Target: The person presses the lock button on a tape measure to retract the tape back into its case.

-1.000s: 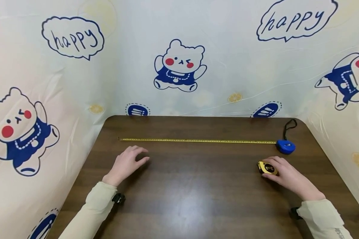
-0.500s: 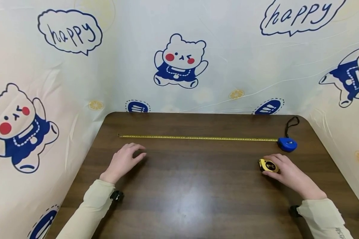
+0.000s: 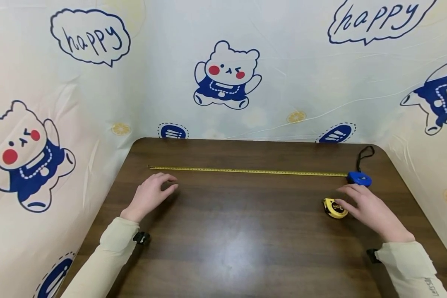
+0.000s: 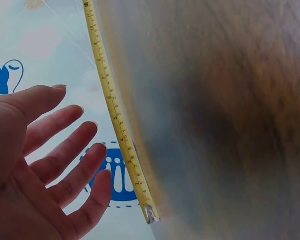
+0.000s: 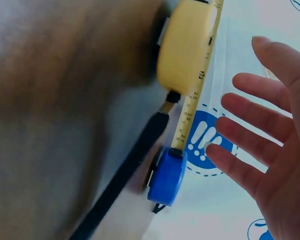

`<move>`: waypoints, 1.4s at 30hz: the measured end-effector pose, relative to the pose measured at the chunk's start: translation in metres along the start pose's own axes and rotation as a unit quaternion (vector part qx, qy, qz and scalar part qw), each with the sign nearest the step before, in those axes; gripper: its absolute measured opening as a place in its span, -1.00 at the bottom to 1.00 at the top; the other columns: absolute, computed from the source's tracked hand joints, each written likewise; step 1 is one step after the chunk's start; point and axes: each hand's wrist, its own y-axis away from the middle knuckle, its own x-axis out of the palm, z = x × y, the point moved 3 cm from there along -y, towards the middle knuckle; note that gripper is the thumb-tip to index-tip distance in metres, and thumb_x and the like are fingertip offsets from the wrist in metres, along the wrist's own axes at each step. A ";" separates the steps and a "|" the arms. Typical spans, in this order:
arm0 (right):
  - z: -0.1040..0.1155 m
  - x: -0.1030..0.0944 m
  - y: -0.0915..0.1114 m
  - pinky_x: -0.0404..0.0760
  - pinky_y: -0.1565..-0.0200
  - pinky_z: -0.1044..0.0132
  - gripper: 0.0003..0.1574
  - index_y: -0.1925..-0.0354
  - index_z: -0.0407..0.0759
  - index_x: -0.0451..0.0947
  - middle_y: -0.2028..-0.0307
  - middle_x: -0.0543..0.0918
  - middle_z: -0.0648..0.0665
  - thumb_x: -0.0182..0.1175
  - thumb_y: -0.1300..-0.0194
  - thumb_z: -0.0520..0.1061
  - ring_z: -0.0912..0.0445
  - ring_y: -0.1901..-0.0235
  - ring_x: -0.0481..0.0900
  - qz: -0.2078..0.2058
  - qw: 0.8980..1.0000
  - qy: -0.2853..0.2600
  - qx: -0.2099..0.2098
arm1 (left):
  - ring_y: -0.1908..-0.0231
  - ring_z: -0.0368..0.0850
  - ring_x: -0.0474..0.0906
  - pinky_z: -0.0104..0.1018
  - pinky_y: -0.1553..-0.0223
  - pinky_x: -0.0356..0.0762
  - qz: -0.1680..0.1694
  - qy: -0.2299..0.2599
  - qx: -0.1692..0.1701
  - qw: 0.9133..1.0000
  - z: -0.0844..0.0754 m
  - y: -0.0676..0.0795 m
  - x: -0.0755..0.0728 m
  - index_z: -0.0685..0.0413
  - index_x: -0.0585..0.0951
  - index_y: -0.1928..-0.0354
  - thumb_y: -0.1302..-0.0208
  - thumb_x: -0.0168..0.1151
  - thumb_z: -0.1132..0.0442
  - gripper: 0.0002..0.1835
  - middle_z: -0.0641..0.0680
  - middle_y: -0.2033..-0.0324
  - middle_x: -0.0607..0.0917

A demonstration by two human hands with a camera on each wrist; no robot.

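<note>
A blue tape measure (image 3: 359,179) lies at the table's far right, its yellow blade (image 3: 246,171) drawn out leftward along the back. In front of it sits a small yellow tape measure (image 3: 336,208) with a black face. My right hand (image 3: 374,209) hovers just right of the yellow case, fingers spread; the right wrist view shows a gap between this hand (image 5: 277,130) and the yellow tape measure (image 5: 185,47). My left hand (image 3: 149,194) holds nothing and is near the blade's hooked end (image 4: 151,215), its fingers loosely bent.
The brown wooden table (image 3: 227,240) has rounded far corners. A patterned curtain (image 3: 164,82) encloses its back and sides. The blue case's black wrist loop (image 3: 363,156) reaches toward the back edge. In the right wrist view, a dark strap (image 5: 125,175) trails from the yellow case.
My right hand has let go of the yellow tape measure and lifted off to the right. My left hand has shifted slightly left. The camera view has tilted a little.
</note>
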 end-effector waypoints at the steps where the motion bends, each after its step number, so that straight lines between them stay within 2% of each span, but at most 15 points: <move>1: -0.002 -0.001 -0.001 0.54 -0.05 -0.35 -0.54 -0.05 -0.34 0.66 -0.02 0.66 -0.38 0.47 -0.29 -0.10 -0.34 -0.08 0.56 -0.002 1.000 0.001 0.003 | -0.02 0.20 0.66 0.28 0.04 0.59 0.001 0.003 -0.002 1.000 0.003 -0.001 -0.001 0.02 0.74 -0.04 -0.43 0.36 0.11 -0.75 0.13 0.01 0.75; 9: -0.018 -0.007 -0.011 0.51 -0.04 -0.32 -0.63 0.00 -0.34 0.67 0.00 0.66 -0.40 0.45 -0.29 -0.15 -0.35 -0.05 0.57 -0.024 1.000 0.005 0.010 | 0.10 0.12 0.68 0.20 0.09 0.60 -0.020 0.050 -0.030 0.998 0.034 -0.009 -0.009 0.07 0.73 -0.03 -0.45 0.34 0.17 -0.79 0.15 0.10 0.76; 12: -0.025 -0.008 -0.012 0.49 -0.06 -0.33 -0.62 0.00 -0.35 0.67 -0.01 0.66 -0.43 0.45 -0.30 -0.16 -0.37 -0.07 0.55 -0.027 0.999 0.007 0.024 | 0.12 0.12 0.67 0.18 0.12 0.60 -0.032 0.050 -0.034 0.998 0.045 -0.011 -0.012 0.07 0.73 -0.01 -0.46 0.34 0.17 -0.80 0.15 0.13 0.75; 18: -0.041 -0.007 -0.012 0.46 -0.08 -0.39 -0.64 -0.02 -0.39 0.65 -0.02 0.63 -0.47 0.40 -0.35 -0.18 -0.40 -0.06 0.52 -0.034 0.998 -0.004 0.054 | 0.09 0.18 0.66 0.19 0.12 0.60 -0.045 0.049 -0.052 0.996 0.061 -0.015 -0.017 0.11 0.72 -0.03 -0.47 0.31 0.17 -0.77 0.22 0.07 0.74; 24: -0.056 -0.007 -0.013 0.41 -0.07 -0.38 -0.69 0.01 -0.43 0.63 0.02 0.62 -0.48 0.37 -0.36 -0.25 -0.40 -0.03 0.48 -0.057 0.996 -0.008 0.069 | 0.07 0.21 0.67 0.23 0.08 0.59 -0.045 0.052 -0.063 0.996 0.069 -0.017 -0.020 0.15 0.71 -0.04 -0.47 0.31 0.15 -0.74 0.25 0.03 0.72; 29: -0.063 -0.005 -0.015 0.40 -0.06 -0.42 -0.65 -0.01 -0.47 0.60 0.02 0.59 -0.53 0.38 -0.36 -0.24 -0.42 0.00 0.44 -0.054 0.995 -0.008 0.079 | 0.04 0.25 0.66 0.28 0.05 0.57 -0.046 0.045 -0.073 0.995 0.072 -0.018 -0.023 0.17 0.71 -0.04 -0.45 0.33 0.18 -0.75 0.29 0.01 0.68; 36: -0.070 -0.002 -0.018 0.43 0.00 -0.44 -0.57 -0.02 -0.50 0.56 0.01 0.55 -0.58 0.42 -0.32 -0.24 -0.47 0.05 0.45 -0.059 0.995 0.009 0.083 | 0.07 0.28 0.65 0.30 0.12 0.55 -0.080 0.030 -0.083 0.993 0.081 -0.023 -0.023 0.18 0.71 -0.04 -0.44 0.33 0.21 -0.76 0.33 0.01 0.64; 42: -0.078 -0.002 -0.019 0.40 -0.02 -0.49 -0.50 -0.10 -0.51 0.51 -0.07 0.48 -0.62 0.38 -0.38 -0.17 -0.52 0.01 0.40 -0.030 0.994 0.004 0.105 | 0.08 0.30 0.64 0.29 0.15 0.53 -0.079 0.028 -0.089 0.993 0.085 -0.027 -0.023 0.21 0.70 -0.05 -0.41 0.33 0.27 -0.75 0.37 -0.01 0.62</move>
